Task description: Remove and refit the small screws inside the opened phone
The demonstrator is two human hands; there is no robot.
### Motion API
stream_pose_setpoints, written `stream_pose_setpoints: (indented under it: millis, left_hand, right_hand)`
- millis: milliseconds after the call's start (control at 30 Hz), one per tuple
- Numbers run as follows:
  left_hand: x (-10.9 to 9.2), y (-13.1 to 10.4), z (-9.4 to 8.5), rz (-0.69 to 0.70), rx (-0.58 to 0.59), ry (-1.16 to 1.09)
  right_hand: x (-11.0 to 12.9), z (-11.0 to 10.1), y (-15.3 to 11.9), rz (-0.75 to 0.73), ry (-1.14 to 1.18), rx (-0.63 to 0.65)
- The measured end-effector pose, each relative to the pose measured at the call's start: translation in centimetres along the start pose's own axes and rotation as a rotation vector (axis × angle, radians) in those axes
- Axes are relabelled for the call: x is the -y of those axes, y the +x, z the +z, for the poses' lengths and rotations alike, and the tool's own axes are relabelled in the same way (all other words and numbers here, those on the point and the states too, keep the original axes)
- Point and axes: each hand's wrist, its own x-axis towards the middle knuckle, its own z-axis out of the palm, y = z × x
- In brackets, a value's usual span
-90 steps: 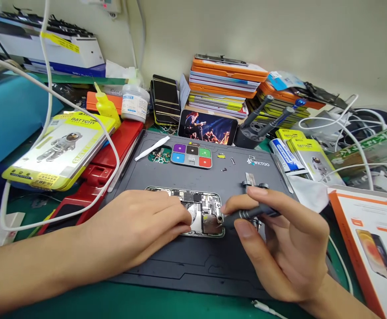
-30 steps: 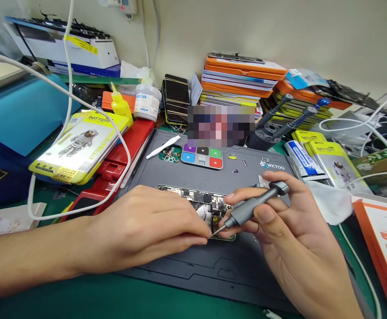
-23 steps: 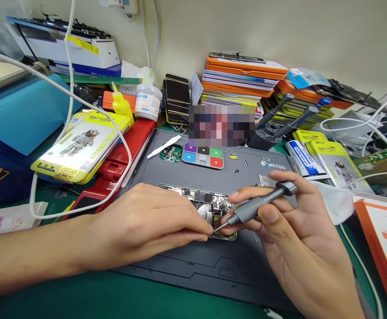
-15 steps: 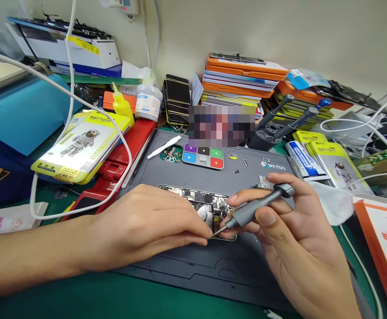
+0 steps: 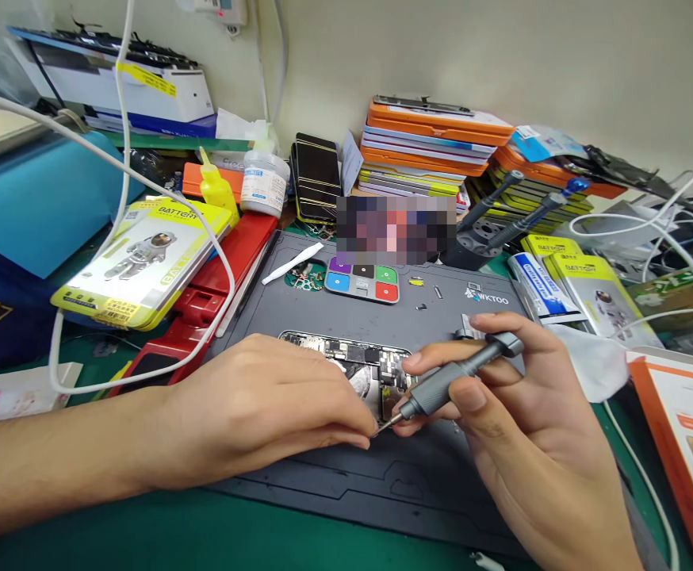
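Note:
An opened phone [image 5: 372, 358] with its inner parts bare lies on the dark grey mat [image 5: 352, 484], partly covered by both hands. My right hand [image 5: 518, 412] is closed around a grey screwdriver [image 5: 445, 386], held slanting down to the left. The driver's thin tip meets the fingertips of my left hand [image 5: 287, 404] at the phone's near edge. Those left fingers are pinched together; whatever they hold, if anything, is too small or hidden to make out. A colored screw tray [image 5: 361, 284] lies beyond the phone.
A white plastic tool [image 5: 292, 263] and small metal parts [image 5: 306, 279] lie left of the tray. Battery boxes [image 5: 144, 254] and a looping white cable stand at the left. Behind are stacked orange cases [image 5: 430, 135] and a screwdriver holder [image 5: 471, 242]; an orange-edged box [image 5: 673, 444] is at the right.
Both hands and the screwdriver have barely moved; the driver's tip is slightly lower in view. The whole view has shifted a little.

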Motion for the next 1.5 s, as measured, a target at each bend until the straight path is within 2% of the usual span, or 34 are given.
stream_pose_setpoints:
  millis: [367, 533, 600, 667, 700, 767, 833, 967, 1167, 1267, 1500]
  left_hand:
    - [0.1, -0.1, 0.0, 0.009, 0.034, -0.054]
    - [0.5, -0.1, 0.1, -0.087, 0.046, -0.065]
    - [0.6, -0.2, 0.2, -0.13, 0.048, -0.045]
    - [0.6, -0.4, 0.4, -0.163, 0.059, -0.014]
    - [0.5, -0.4, 0.4, -0.178, 0.063, -0.001]
    - [0.4, -0.4, 0.5, -0.207, 0.073, 0.014]
    - [0.3, -0.3, 0.4, -0.224, 0.074, 0.029]
    - [0.2, -0.1, 0.3, -0.188, 0.071, 0.072]
    - [0.1, -0.7, 1.0, 0.093, 0.187, 0.203]
    - [0.1, -0.8, 1.3, 0.096, 0.218, 0.271]
    - [0.2, -0.5, 1.0, 0.04, 0.257, 0.217]
  right_hand:
    - [-0.1, -0.1, 0.2, 0.067, 0.069, 0.042]
    - [-0.4, -0.6, 0.4, 0.034, 0.017, 0.035]
    - [-0.3, -1.0, 0.5, -0.067, -0.121, -0.019]
    - [-0.3, -1.6, 0.8, -0.276, -0.353, -0.088]
    - [-0.2, -2.0, 0.9, -0.433, -0.484, -0.101]
    - [-0.3, -2.5, 1.1, -0.69, -0.69, -0.044]
    - [-0.6, -2.7, 1.2, -0.779, -0.79, 0.007]
    - [-1.6, -2.4, 1.3, -0.762, -0.77, 0.08]
    - [-2.5, -2.1, 1.3, -0.671, -0.652, 0.118]
    - [-2.6, -2.3, 1.2, -0.66, -0.644, 0.116]
    - [-2.8, -2.5, 1.0, -0.63, -0.677, 0.107]
